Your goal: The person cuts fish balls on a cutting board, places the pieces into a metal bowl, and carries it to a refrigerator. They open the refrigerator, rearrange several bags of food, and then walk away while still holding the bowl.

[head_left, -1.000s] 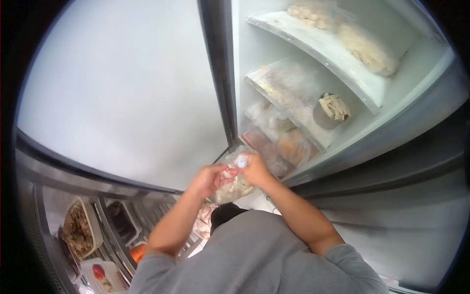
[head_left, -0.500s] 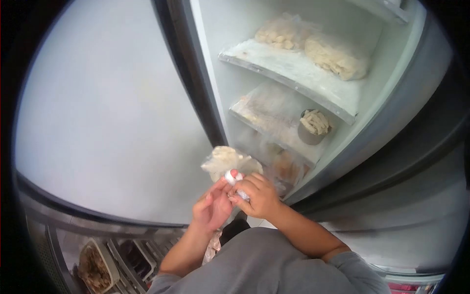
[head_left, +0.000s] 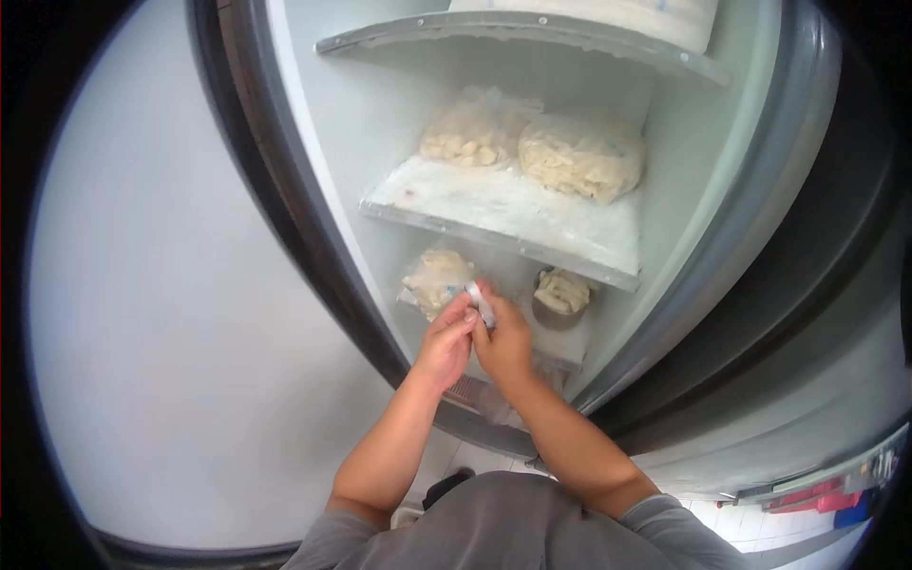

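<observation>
A small white item [head_left: 482, 304], perhaps twisted plastic, is pinched between my two hands in front of the lower freezer shelf. My left hand [head_left: 446, 340] has its fingers closed at the item's left side. Wrapped round its right side is my right hand [head_left: 504, 338]. Just behind my fingers sits a clear bag of pale food [head_left: 437, 283] on the lower shelf. To the right of my hands stands a metal container [head_left: 560, 302] filled with pale strips.
Two bags of pale pieces [head_left: 581, 160] lie on the frosty middle shelf [head_left: 494, 228]. Above is another shelf [head_left: 532, 28] with a white block. The open freezer door [head_left: 190, 285] fills the left side; a dark curved door edge is at the right.
Both hands have moved up and closer together, still on the white item. The bag of pale food is now at the lower shelf. The view has shifted towards the freezer's inside.
</observation>
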`<action>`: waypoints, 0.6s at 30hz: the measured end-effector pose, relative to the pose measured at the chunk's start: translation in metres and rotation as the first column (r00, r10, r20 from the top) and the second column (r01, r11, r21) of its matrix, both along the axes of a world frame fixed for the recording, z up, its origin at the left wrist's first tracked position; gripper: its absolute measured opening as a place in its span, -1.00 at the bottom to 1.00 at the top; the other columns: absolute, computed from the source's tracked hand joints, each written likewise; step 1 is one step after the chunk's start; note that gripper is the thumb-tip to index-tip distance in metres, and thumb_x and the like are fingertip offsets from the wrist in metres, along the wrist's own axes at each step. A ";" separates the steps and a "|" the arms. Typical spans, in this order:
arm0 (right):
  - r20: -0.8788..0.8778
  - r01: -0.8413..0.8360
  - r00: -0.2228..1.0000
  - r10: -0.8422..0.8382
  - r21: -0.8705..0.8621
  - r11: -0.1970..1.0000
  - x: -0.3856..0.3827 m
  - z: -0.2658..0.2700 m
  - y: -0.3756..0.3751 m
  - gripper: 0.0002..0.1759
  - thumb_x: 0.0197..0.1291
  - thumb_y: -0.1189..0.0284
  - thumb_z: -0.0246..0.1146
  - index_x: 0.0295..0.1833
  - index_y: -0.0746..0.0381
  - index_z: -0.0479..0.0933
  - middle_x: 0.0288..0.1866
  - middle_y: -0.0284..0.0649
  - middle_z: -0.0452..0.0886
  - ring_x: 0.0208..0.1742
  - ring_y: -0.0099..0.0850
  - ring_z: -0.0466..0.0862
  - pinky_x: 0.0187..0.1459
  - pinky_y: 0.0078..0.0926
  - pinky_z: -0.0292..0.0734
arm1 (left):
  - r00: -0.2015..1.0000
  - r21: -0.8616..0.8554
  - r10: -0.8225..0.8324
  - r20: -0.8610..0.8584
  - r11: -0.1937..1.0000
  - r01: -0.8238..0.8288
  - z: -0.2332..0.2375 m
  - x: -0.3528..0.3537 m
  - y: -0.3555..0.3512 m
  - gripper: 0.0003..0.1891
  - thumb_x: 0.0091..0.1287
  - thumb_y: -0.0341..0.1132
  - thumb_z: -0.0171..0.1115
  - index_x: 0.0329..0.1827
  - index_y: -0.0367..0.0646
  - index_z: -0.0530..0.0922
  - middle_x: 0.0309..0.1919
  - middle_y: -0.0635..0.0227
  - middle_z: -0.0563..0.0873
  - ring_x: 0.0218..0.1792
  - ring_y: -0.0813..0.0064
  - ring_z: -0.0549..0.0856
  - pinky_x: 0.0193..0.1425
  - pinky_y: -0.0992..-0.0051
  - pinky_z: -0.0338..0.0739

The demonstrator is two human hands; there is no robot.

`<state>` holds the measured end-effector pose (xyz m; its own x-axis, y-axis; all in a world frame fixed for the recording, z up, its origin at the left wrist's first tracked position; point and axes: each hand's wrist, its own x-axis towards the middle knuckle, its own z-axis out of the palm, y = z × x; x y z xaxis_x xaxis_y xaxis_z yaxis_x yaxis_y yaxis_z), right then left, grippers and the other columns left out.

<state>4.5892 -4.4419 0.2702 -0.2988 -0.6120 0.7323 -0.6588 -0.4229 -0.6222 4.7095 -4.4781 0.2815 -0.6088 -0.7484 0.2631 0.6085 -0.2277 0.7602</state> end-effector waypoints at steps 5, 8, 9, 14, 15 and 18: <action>0.035 0.100 0.994 -0.103 0.064 0.993 -0.014 -0.033 -0.035 -0.82 0.31 0.46 0.38 -0.01 0.25 0.69 -0.10 0.04 0.77 -0.16 -0.04 0.77 -0.11 -0.22 0.67 | 0.922 -0.169 0.067 0.381 0.986 -0.001 -0.010 0.005 -0.035 -0.47 0.51 -0.48 0.19 0.55 -0.27 0.43 0.29 0.31 0.65 0.30 0.50 0.58 0.42 0.46 0.41; 0.067 0.051 0.996 -0.063 0.166 0.985 -0.002 -0.032 -0.027 -0.83 0.25 0.48 0.41 -0.06 0.24 0.68 -0.13 0.00 0.76 -0.15 -0.03 0.76 -0.10 -0.18 0.66 | 0.808 -0.350 0.210 0.551 0.937 -0.005 -0.015 0.023 -0.059 -0.57 0.51 -0.51 0.16 0.44 -0.33 0.51 0.10 0.28 0.74 0.07 0.49 0.69 0.21 0.46 0.57; 0.060 0.061 0.996 -0.071 0.160 0.985 0.003 -0.035 -0.027 -0.83 0.25 0.48 0.41 -0.06 0.24 0.68 -0.13 0.00 0.76 -0.15 -0.03 0.76 -0.10 -0.18 0.66 | 0.698 -0.479 0.352 0.623 0.878 -0.016 -0.018 0.025 -0.067 -0.61 0.51 -0.51 0.16 0.37 -0.37 0.55 -0.01 0.27 0.79 -0.08 0.47 0.74 0.10 0.46 0.65; -0.064 0.096 0.993 -0.099 -0.041 0.995 0.014 -0.040 -0.033 -0.85 0.22 0.52 0.42 -0.09 0.24 0.68 -0.19 -0.09 0.74 -0.15 -0.02 0.72 -0.10 -0.13 0.64 | 0.657 -0.518 0.501 0.563 0.834 -0.191 -0.029 0.022 -0.076 -0.90 0.44 -0.55 0.23 -0.03 -0.29 0.56 -0.14 0.19 0.82 -0.25 0.44 0.77 -0.11 0.45 0.70; -0.066 0.101 0.992 -0.104 -0.042 0.994 0.011 -0.038 -0.032 -0.85 0.22 0.52 0.42 -0.09 0.24 0.68 -0.19 -0.09 0.74 -0.15 -0.02 0.72 -0.10 -0.13 0.64 | 0.668 -0.450 0.500 0.552 0.852 -0.266 -0.030 0.020 -0.078 -0.89 0.42 -0.56 0.27 -0.12 -0.23 0.50 -0.13 0.16 0.83 -0.26 0.43 0.78 -0.15 0.46 0.70; -0.190 0.020 0.981 -0.030 -0.054 0.998 0.002 -0.037 -0.030 -0.87 0.23 0.51 0.43 -0.11 0.23 0.67 -0.18 -0.09 0.75 -0.15 -0.04 0.72 -0.11 -0.15 0.63 | 0.839 -0.155 0.278 0.467 0.960 -0.233 -0.012 0.024 -0.076 -0.76 0.38 -0.58 0.31 -0.11 -0.13 0.40 -0.18 0.19 0.80 -0.30 0.45 0.76 -0.17 0.48 0.68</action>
<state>4.5916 -4.4723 0.2327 -0.1657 -0.5659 0.8077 -0.7737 -0.4332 -0.4622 4.7330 -4.5538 0.2692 -0.4662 -0.8826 0.0603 0.1898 -0.0332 0.9813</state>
